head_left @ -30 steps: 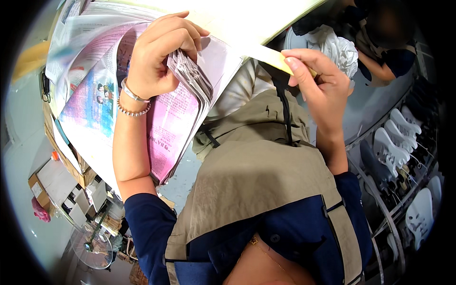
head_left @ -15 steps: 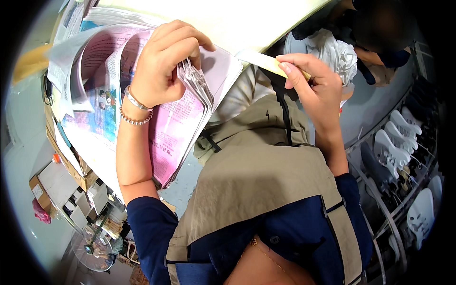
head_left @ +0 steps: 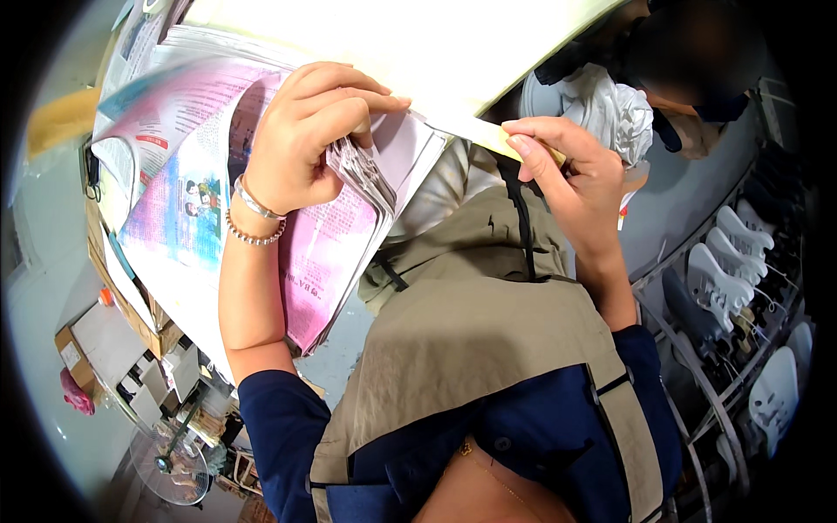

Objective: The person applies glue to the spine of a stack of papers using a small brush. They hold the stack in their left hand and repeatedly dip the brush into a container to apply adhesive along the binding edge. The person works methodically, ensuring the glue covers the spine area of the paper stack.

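My left hand (head_left: 318, 131) is closed round the bunched edges of a stack of newspaper sheets (head_left: 327, 261), printed in pink and blue. Its index finger stretches toward the tip of a flat, pale, blade-like tool (head_left: 485, 133) with a yellow handle. Thumb and fingers of my right hand (head_left: 571, 166) pinch that handle, and the tool points left toward the far corner of the sheets. Whether its tip touches the paper I cannot tell. More printed pages (head_left: 179, 187) curl and fan out left of my left wrist.
A pale yellow-white tabletop (head_left: 392, 44) spans the far side. At far right a person (head_left: 697, 78) sits close to a crumpled white cloth (head_left: 615, 109). Racks with white, curved plastic parts (head_left: 719, 275) line the right. A fan (head_left: 166, 462) stands at lower left.
The curled pages at the left have dropped flatter. The tool's tip has shifted left, closer to my left index finger. Both hands are slightly lower in view.
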The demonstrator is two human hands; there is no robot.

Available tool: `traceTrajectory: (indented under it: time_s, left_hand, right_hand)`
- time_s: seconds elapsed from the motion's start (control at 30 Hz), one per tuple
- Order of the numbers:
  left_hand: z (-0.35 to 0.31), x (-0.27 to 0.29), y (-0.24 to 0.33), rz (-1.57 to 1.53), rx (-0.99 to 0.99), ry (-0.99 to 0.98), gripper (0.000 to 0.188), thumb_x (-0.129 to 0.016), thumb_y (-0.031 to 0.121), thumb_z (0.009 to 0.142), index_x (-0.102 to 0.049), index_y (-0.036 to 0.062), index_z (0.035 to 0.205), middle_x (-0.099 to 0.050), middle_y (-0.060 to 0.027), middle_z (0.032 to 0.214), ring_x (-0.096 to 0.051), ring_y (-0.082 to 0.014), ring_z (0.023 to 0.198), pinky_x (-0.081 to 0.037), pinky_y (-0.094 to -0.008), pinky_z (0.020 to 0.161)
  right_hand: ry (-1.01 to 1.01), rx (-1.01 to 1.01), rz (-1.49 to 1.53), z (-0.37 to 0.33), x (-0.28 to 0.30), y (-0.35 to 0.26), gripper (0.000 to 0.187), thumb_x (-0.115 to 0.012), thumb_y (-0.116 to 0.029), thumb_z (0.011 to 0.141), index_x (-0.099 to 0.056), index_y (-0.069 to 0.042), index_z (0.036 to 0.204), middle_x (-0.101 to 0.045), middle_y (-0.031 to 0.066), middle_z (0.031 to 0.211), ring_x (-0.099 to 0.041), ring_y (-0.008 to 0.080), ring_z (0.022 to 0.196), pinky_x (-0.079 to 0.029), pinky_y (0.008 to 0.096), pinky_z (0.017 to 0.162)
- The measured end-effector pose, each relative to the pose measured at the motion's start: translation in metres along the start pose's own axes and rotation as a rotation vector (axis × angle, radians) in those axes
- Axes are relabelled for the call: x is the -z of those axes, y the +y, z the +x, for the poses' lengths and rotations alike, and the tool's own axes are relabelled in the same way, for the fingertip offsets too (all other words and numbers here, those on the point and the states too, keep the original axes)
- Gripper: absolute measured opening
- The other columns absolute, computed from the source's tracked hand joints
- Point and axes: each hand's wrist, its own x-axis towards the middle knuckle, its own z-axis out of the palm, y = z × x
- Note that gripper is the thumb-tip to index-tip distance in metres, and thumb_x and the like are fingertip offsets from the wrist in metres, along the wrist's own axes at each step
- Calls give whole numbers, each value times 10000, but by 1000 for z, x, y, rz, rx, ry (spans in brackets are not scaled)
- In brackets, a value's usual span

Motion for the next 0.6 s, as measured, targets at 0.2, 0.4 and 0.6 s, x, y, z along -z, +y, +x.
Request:
traceTrajectory:
  time_s: [0.2, 0.4, 0.6]
  left_hand:
    - [-3, 1, -2, -2, -2, 11, 520, -555, 585, 741, -483, 79, 639, -725, -120, 1032, -644, -313, 996, -431, -478, 950]
    - [-4, 4, 0, 23, 16, -1, 594, -526, 669, 761, -489, 90, 637, -726, -114, 1031, -661, -294, 1009, -427, -485, 968]
    - [-4, 4, 0, 15, 3, 6, 617, -515, 696, 762, -491, 91, 641, -725, -118, 1032, -662, -294, 1016, -426, -483, 972]
  right_hand:
    - [-7, -2, -14, 1, 0, -1, 119, -638, -16, 876, -696, -1, 979, -688, 46, 794, -608, 70, 609, -452, 193, 531]
    - [-9, -2, -14, 1, 0, -1, 122, -640, -13, 874, -695, 0, 982, -690, 45, 794, -606, 71, 604, -451, 195, 527]
    - [-15, 4, -21, 2, 0, -2, 123, -641, -13, 875, -695, 0, 984, -691, 49, 799, -605, 71, 601, -450, 195, 525]
